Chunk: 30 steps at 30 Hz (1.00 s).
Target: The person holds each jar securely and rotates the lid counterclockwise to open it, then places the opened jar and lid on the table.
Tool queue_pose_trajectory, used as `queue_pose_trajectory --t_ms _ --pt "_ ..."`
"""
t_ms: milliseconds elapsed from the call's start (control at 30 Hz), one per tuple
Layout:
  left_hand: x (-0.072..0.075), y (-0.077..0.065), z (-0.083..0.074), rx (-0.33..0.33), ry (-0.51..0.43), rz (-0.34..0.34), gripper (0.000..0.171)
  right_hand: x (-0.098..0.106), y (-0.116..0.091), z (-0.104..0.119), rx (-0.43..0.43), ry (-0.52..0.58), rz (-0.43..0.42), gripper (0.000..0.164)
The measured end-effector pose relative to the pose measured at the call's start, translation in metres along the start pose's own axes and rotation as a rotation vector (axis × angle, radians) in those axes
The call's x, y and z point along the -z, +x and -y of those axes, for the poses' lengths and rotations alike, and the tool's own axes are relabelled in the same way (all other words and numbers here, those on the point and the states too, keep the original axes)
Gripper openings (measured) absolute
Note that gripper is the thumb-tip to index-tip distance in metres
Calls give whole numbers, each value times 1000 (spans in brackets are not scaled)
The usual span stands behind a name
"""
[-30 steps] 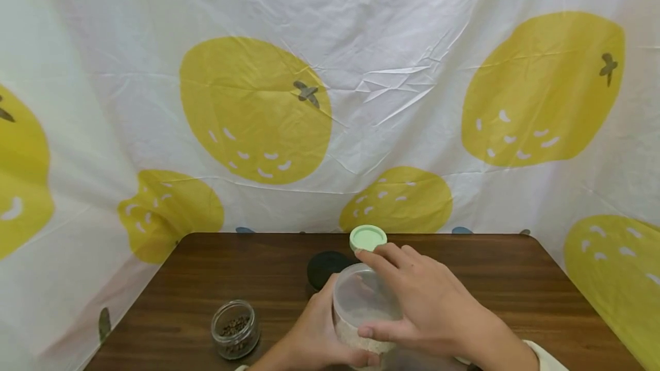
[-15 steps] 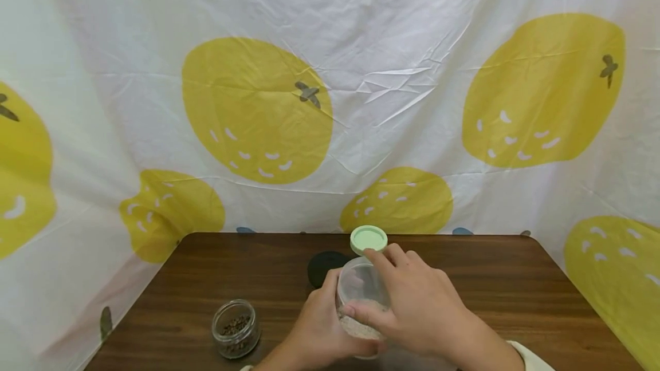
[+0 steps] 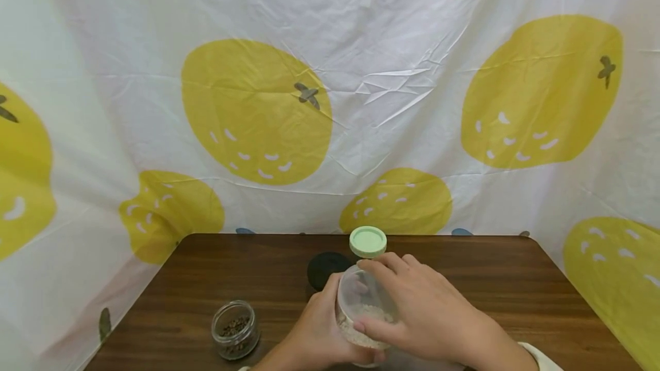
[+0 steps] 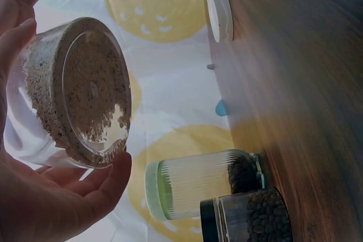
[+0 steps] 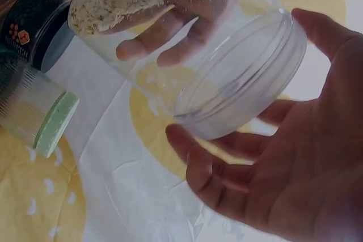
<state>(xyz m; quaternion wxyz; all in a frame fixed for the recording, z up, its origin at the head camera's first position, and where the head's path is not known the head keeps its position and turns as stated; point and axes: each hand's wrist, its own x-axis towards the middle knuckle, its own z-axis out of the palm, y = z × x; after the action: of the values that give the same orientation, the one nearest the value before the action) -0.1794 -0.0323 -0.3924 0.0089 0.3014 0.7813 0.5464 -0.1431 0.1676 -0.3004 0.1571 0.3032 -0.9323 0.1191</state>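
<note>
A clear jar [image 3: 356, 334] partly filled with pale flakes is held above the table, tilted. My left hand [image 3: 322, 325] grips it round the side; in the left wrist view its flake-covered base [image 4: 93, 86] faces the camera. At its top is a translucent lid [image 5: 249, 94]. My right hand [image 3: 425, 308] holds this lid by its edge, thumb on one side and fingers on the other, as the right wrist view shows. Behind the jar stand a black-lidded jar [image 4: 249, 216] of dark beans and a ribbed jar [image 4: 198, 185] with a green lid.
An uncovered glass jar [image 3: 235, 330] with small brown pieces inside stands on the wooden table [image 3: 278, 268] at the left. A white lid-like disc [image 4: 220, 15] appears on the table in the left wrist view. A lemon-print curtain [image 3: 402, 119] hangs behind.
The jar and both hands moved slightly away and then back toward me, the jar's tilt changing a little. The flakes inside have shifted. Both hands remain on it.
</note>
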Motion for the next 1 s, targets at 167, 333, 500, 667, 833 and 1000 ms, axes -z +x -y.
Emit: queue_pose_trajectory --t_ms 167,333,500,667,833,1000 --pt "1 -1 0 -20 -32 12 100 4 -1 -6 130 56 17 62" --pt "2 -1 1 -36 -72 36 100 6 -2 -10 212 128 70 62" --pt "2 -1 2 -58 -95 62 101 7 -3 -11 236 180 124 67" --pt "3 -1 3 -72 -104 67 100 9 -6 -11 218 181 110 65" --pt "2 -1 2 -104 -90 51 99 0 -4 -4 130 93 -63 77" --pt "2 -1 0 -102 -105 65 98 -10 1 7 49 -62 -191 87"
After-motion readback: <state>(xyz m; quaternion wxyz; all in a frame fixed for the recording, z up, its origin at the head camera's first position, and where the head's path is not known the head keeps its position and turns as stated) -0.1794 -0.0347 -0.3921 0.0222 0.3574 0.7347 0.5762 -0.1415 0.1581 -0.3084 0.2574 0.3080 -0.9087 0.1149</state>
